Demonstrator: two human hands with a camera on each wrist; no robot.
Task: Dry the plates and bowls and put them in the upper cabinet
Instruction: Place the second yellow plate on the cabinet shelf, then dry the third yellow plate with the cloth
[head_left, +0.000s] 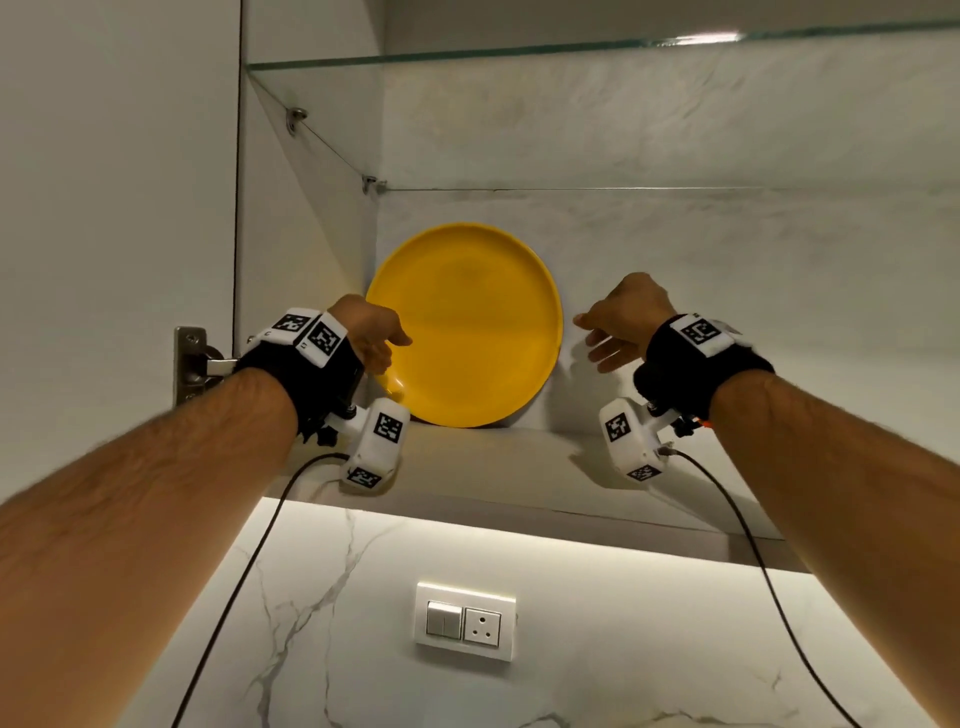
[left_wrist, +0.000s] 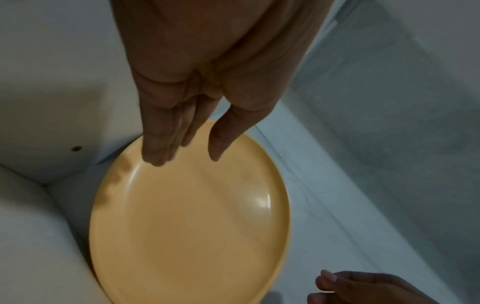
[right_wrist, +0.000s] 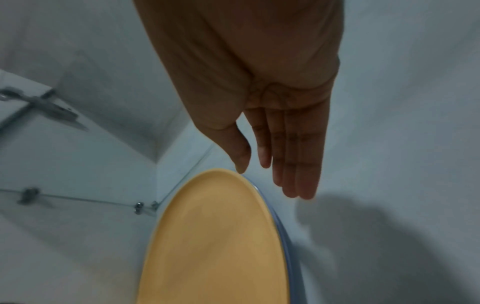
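Note:
A yellow plate (head_left: 465, 325) stands on edge on the cabinet shelf (head_left: 519, 467), leaning against the back wall near the left corner. In the right wrist view a blue rim (right_wrist: 281, 232) of another plate shows behind the yellow plate (right_wrist: 215, 236). My left hand (head_left: 382, 340) hovers at the plate's left edge with straight fingers (left_wrist: 161, 148) just off the yellow plate (left_wrist: 189, 226), holding nothing. My right hand (head_left: 610, 332) is a little to the right of the plate, fingers (right_wrist: 293, 164) straight and apart from it, empty.
A glass shelf (head_left: 571, 52) spans the cabinet above. The cabinet's left wall and a door hinge (head_left: 195, 364) lie close to my left wrist. Bare shelf runs to the right of the plate. Below the cabinet is a marble wall with a switch and socket (head_left: 466, 621).

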